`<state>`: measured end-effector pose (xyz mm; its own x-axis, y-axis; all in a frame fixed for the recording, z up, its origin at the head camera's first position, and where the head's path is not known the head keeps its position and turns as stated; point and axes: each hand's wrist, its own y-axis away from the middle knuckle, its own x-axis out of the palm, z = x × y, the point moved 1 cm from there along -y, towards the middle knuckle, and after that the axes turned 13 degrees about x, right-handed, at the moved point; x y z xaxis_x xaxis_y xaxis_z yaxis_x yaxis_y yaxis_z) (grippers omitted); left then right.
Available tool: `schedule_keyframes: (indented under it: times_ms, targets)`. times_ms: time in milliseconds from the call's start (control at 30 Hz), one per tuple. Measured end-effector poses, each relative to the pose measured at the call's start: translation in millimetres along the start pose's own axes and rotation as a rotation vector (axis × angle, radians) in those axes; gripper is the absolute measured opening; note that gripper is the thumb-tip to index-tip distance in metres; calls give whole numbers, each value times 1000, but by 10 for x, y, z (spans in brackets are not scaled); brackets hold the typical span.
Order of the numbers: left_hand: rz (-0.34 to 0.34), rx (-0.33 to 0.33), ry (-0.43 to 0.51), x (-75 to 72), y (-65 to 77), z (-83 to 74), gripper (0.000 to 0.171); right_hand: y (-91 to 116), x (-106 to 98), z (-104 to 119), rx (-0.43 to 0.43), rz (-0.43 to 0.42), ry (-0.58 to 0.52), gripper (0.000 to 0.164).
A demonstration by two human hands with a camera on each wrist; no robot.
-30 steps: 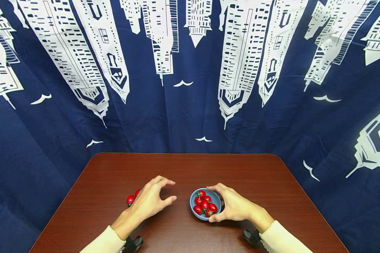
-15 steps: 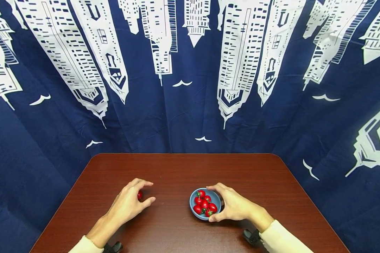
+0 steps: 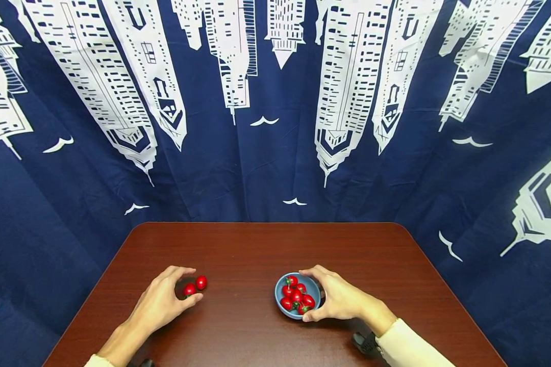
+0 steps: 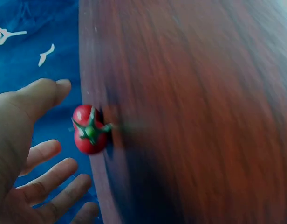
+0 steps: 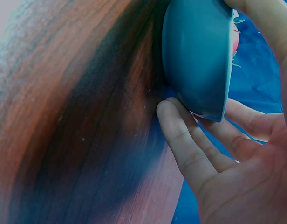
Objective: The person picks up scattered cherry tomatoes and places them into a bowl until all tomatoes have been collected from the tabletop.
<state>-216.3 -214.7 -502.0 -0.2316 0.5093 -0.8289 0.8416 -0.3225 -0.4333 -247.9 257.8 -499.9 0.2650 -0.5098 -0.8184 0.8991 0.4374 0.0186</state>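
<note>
Two red cherry tomatoes [image 3: 201, 282] lie close together on the table, left of the middle. My left hand [image 3: 163, 298] is just left of them, thumb and fingers spread apart with nothing held. In the left wrist view a gap shows between the fingers and the tomatoes [image 4: 91, 140], whose green stems are visible. A small blue bowl [image 3: 279, 306] stands right of the middle with several cherry tomatoes [image 3: 296, 296] inside. My right hand [image 3: 340, 297] holds this bowl from its right side, thumb at the near rim and fingers at the far rim.
The brown wooden table [image 3: 266, 244] has rounded far corners. Behind it hangs a dark blue curtain [image 3: 202, 178] with white buildings and birds. Dark wrist-worn gear [image 3: 366, 343] shows under the right wrist.
My left hand has moved left, passing over the two tomatoes, which now show beside its thumb and fingers. The right hand and the bowl have stayed in place.
</note>
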Motion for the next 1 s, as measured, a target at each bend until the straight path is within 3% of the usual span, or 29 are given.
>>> schedule_keyframes:
  times_ms: [333,600,833,1000]
  targets:
    - [78,-54,-11,22,98,154,71,4,-1,15,-7,6,-10,103]
    - [70,-9,-49,39,59,143,54,8,-2,11,9,9,-1,104]
    - [70,-13,-60,30,46,125,36,9,4,4,1,3,-11,103]
    - [55,4,-64,20,43,119,31,6,9,-6,-7,-5,-4,103]
